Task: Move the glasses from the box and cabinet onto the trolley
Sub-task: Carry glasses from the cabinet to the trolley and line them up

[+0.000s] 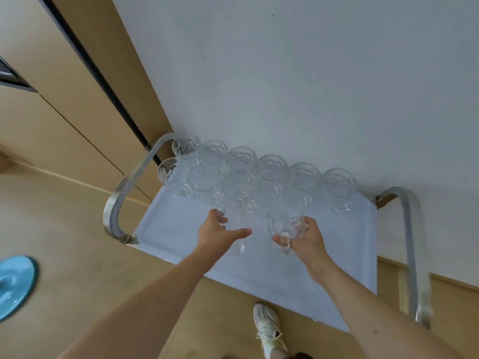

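My right hand (304,240) is wrapped round a handled glass (286,229), fingers on the body, handle toward me. My left hand (220,230) has fingers spread and thumb out round a second glass (239,229); too transparent to tell if I'm holding it or just off it. Both sit over the trolley (168,237) top, just in front of the rows of glasses (259,174) along the wall side. To do this well: come down straight, base flat, leave a gap to the row, no clinking. Long axis looks roughly upright; I can't tell whether the mouth is up.
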The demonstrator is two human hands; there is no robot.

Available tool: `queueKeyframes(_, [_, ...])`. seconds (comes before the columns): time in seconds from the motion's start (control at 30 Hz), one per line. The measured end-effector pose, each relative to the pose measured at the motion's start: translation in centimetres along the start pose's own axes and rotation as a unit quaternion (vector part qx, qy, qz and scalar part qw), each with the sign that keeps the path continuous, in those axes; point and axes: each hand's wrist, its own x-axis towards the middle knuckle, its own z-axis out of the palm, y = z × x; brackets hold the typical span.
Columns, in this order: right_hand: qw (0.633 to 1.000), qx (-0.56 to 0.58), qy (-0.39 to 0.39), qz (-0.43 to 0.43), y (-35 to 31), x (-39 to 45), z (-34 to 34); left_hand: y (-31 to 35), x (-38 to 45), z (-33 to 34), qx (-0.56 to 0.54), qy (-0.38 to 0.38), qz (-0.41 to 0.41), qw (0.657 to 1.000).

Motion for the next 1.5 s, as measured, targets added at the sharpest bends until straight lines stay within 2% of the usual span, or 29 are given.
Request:
queueKeyframes(0.2, [0.999, 0.007, 0.013, -0.044, 1.0, 3.2, 0.2, 0.2, 1.4, 0.5, -0.007, -0.014, -0.015, 1.0])
queueKeyframes(0.47, [0.996, 0.009, -0.052, -0.076, 1.9, 4.9, 0.7, 0.5, 3.1, 0.5, 0.02, -0.018, -0.002, 1.0])
queueKeyframes(0.57, [0.996, -0.006, -0.045, -0.074, 1.8, 5.8, 0.9, 0.6, 3.4, 0.4, 0.045, -0.018, 0.015, 0.999])
queueKeyframes(1.0, [0.984, -0.125, -0.048, -0.114, 0.8, 8.6, 0.2, 0.2, 4.0, 1.0, 0.059, -0.045, 0.004, 0.997])
queueKeyframes(1.13, [0.985, -0.127, -0.052, -0.103, 0.2, 9.1, 0.3, 0.3, 4.1, 1.0, 0.075, -0.053, 0.008, 0.996])
queueKeyframes(1.27, [0.98, -0.14, -0.058, -0.132, -0.3, 9.6, 0.3, 0.2, 4.2, 0.9, 0.074, -0.06, 0.006, 0.995])
queueKeyframes(1.5, [0.977, -0.166, -0.028, -0.132, 0.5, 9.6, 0.0, -0.4, 4.3, 0.7, 0.073, -0.073, 0.01, 0.995])
